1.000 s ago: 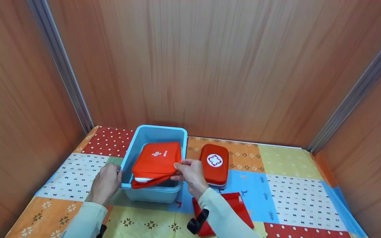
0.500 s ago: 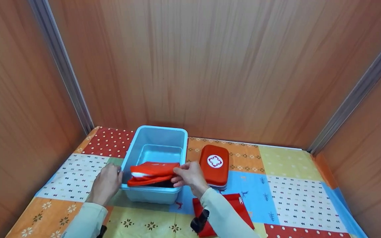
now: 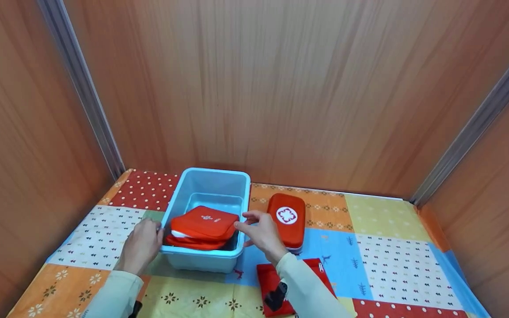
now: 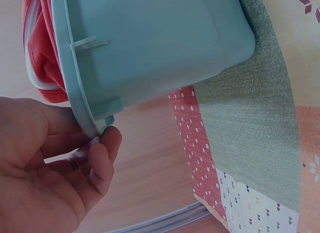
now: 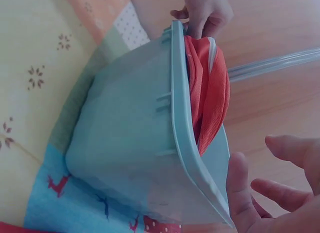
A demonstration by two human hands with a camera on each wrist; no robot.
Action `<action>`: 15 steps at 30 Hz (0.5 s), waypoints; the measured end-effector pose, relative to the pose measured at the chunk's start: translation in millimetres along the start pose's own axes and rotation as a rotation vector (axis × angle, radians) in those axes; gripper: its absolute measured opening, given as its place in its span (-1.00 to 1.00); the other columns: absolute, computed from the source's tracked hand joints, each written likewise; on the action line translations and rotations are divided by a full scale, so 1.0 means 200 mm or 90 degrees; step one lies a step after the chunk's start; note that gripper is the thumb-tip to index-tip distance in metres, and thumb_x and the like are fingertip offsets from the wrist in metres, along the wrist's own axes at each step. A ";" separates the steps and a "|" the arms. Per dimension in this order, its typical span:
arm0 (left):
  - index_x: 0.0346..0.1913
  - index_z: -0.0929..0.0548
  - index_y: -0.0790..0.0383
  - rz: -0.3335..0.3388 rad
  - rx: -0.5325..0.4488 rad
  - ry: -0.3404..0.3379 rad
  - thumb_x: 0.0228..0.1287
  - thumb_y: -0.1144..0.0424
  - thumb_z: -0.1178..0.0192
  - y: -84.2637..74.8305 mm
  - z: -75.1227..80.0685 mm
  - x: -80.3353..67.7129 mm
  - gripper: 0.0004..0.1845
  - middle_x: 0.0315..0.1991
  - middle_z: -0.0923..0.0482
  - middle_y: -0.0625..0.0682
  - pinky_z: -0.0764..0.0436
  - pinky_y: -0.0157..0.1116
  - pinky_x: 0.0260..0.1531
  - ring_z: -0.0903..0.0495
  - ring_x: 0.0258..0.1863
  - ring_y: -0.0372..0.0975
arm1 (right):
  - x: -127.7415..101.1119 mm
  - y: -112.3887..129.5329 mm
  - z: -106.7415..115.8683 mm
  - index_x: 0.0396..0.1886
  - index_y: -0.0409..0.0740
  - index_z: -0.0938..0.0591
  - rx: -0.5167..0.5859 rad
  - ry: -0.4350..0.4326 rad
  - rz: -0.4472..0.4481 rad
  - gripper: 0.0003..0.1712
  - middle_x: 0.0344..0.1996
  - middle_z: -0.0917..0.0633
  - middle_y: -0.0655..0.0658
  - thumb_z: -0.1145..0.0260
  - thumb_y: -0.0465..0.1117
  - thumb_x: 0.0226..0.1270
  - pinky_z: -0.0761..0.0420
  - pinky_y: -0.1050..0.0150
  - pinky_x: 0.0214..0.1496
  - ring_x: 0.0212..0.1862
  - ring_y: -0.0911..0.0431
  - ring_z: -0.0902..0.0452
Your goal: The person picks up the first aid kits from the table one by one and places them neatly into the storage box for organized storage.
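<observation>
A red first-aid pouch (image 3: 205, 223) with a white print lies partly open, leaning in the near end of a light blue plastic bin (image 3: 203, 262). In the right wrist view, the pouch (image 5: 215, 93) sticks up above the bin's rim. My left hand (image 3: 142, 245) grips the bin's left rim near its front corner; the left wrist view shows thumb and fingers pinching that rim (image 4: 75, 100). At the right rim is my right hand (image 3: 264, 234), its fingers spread and the thumb tip close to the pouch. Nothing shows between those fingers in the right wrist view.
Right of the bin lies a hard red first-aid case (image 3: 286, 227) with a white round emblem. A flat red pouch (image 3: 272, 287) lies nearer, partly under the right sleeve. Patchwork cloth (image 3: 201, 296) covers the table, with wooden panels (image 3: 245, 88) behind and at both sides.
The pouch was lowered and tipped into the bin's near end, then its top settled back leftward. My right hand has let go and shifted slightly right. My left hand stays on the rim.
</observation>
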State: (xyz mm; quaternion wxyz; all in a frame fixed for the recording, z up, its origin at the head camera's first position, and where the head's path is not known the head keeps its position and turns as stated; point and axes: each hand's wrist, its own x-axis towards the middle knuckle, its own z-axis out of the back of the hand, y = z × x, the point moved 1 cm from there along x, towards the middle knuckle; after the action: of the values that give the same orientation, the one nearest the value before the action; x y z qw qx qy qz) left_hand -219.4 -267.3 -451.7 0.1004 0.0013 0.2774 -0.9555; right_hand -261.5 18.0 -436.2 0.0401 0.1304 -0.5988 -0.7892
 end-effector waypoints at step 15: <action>0.06 -0.49 0.53 0.014 0.002 0.012 0.34 0.28 -0.22 0.00 0.00 0.00 -0.62 -0.28 -0.44 0.21 -0.49 -0.30 -0.46 -0.50 -0.34 -0.13 | 0.00 -0.25 0.28 0.29 -0.13 -0.46 -0.059 -0.078 -0.010 -0.34 0.20 -0.51 -0.24 -0.39 0.01 0.26 -0.64 0.10 0.01 0.15 -0.09 -0.43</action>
State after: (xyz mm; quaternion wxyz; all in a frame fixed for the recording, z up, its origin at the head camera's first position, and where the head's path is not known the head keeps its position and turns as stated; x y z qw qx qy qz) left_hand -218.5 -267.1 -450.8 0.1087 0.0134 0.2765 -0.9547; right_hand -271.4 84.5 -469.0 0.0034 0.0845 -0.5617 -0.8230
